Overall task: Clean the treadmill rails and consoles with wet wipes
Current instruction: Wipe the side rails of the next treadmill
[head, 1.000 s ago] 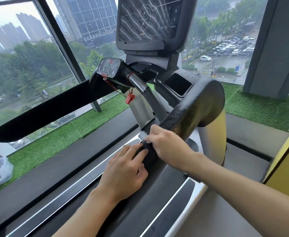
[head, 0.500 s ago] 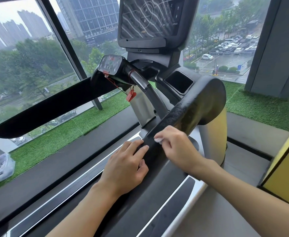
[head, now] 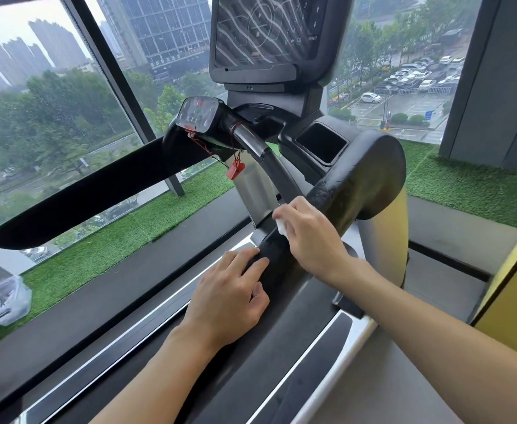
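A black treadmill right rail (head: 336,194) slopes up from the lower middle to a rounded end near the console. My right hand (head: 309,237) grips a small white wet wipe (head: 281,226) against the rail; only a corner of the wipe shows under the fingers. Just below it, my left hand (head: 232,295) rests on the same rail, fingers laid over its top and thumb against its side. The left rail (head: 82,194) stretches away toward the window. The console screen (head: 266,32) stands at the top, with a small control panel (head: 197,114) beneath it.
A red safety clip (head: 235,171) hangs on a cord under the control panel. A cup holder (head: 321,142) sits right of the centre handle. The treadmill deck (head: 147,341) runs below the rails. A clear plastic bag (head: 3,301) lies on artificial grass by the window. A yellow wall (head: 514,301) stands right.
My right hand with the wipe has slid up the right rail toward the console. My left hand has stayed in about the same place on the rail.
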A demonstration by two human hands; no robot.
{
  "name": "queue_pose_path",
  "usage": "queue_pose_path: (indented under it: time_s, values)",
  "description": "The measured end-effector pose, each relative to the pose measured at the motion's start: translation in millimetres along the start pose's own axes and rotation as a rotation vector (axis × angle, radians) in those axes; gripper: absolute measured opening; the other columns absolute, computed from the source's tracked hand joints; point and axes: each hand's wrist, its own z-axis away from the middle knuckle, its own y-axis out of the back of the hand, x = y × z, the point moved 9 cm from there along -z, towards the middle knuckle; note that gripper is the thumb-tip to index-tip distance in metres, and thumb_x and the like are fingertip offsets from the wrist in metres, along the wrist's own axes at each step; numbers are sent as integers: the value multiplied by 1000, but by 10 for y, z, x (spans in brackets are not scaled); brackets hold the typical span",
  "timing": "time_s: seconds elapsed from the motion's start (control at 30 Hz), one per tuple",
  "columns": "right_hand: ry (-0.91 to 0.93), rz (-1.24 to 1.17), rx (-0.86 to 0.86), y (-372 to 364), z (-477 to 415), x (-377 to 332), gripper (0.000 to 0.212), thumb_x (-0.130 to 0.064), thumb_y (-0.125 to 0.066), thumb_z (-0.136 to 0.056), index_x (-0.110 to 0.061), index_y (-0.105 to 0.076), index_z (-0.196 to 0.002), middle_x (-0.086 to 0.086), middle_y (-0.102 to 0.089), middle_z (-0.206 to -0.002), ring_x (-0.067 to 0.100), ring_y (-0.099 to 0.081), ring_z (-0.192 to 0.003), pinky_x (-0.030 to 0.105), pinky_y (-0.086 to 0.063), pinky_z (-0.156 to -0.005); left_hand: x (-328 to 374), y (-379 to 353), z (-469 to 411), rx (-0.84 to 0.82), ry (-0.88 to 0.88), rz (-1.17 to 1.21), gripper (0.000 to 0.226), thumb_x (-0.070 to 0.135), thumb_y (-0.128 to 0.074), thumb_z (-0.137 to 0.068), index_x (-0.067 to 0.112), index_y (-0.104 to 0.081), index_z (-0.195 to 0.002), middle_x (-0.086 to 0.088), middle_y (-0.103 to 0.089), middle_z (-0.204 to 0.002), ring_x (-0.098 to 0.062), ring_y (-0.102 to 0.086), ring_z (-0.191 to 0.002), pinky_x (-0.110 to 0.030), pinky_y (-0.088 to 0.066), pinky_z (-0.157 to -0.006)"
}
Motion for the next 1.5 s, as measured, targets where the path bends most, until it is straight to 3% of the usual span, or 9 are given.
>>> queue_pose_path:
  time_s: [0.1,0.47,0.63,0.73,0.9,1.07,1.2,1.37,1.5]
  values:
    - [87,171,18,-8,56,-27,21,-6,-55,-93,-3,-70,-108,11,-62,-96,26,-55,-84,37,-54,-77,1,1,-5,8,-7,-3,41,26,-50,-84,14,-70,-117,-2,-64,-124,-23,-61,-110,-35,-56,-77]
    - [311,203,-112,-161,152,-320,7,3,-72,-81,-4,-72,-81,8,-61,-79,22,-57,-72,34,-57,-70,27,89,5,90,-19,-44,32,21,-54,-81,11,-72,-106,-4,-65,-111,-24,-62,-99,-34,-55,-73]
    - [178,172,-21,-97,116,-214,11,7,-70,-80,-4,-70,-81,11,-58,-79,23,-59,-65,33,-58,-66,28,77,119,-17,-82,-35,42,21,-56,-81,10,-68,-120,-5,-64,-124,-25,-59,-113,-36,-54,-90]
    - [251,106,-172,-298,281,-390,15,9,-63,-82,-3,-68,-88,9,-55,-87,23,-57,-70,28,-54,-69,-36,38,223,-100,-84,-50,50,27,-51,-84,13,-63,-131,-6,-58,-139,-25,-56,-123,-38,-50,-97]
    - [158,109,-6,-116,144,-198,12,9,-62,-85,-2,-67,-83,9,-54,-84,14,-43,-70,29,-54,-68,-64,72,236,-54,-34,8,45,23,-50,-84,15,-67,-125,-5,-62,-132,-25,-59,-119,-37,-52,-95]
    - [289,107,-154,-313,354,-450,14,11,-61,-83,-3,-65,-83,9,-55,-87,19,-53,-74,25,-51,-70,-73,96,249,-19,-24,31,43,22,-50,-83,14,-69,-121,-4,-63,-126,-25,-60,-115,-38,-54,-91]
    - [137,91,20,-51,254,-126,13,9,-58,-88,-1,-64,-83,10,-54,-87,19,-51,-72,29,-52,-69,-68,105,262,0,-19,27,41,21,-51,-83,14,-70,-119,-4,-64,-125,-25,-61,-112,-38,-56,-88]
    - [182,63,-72,-199,429,-306,8,-7,-64,-90,-1,-67,-93,10,-53,-100,22,-54,-84,28,-50,-83,-67,114,244,16,-26,15,40,20,-51,-82,13,-71,-117,-5,-65,-122,-26,-62,-110,-38,-56,-85]
    - [122,52,38,-46,309,-127,8,-2,-62,-92,0,-70,-90,9,-57,-92,21,-58,-74,18,-46,-74,-57,117,263,-5,-33,-3,41,21,-50,-84,12,-70,-118,-5,-64,-123,-26,-61,-111,-39,-55,-86]
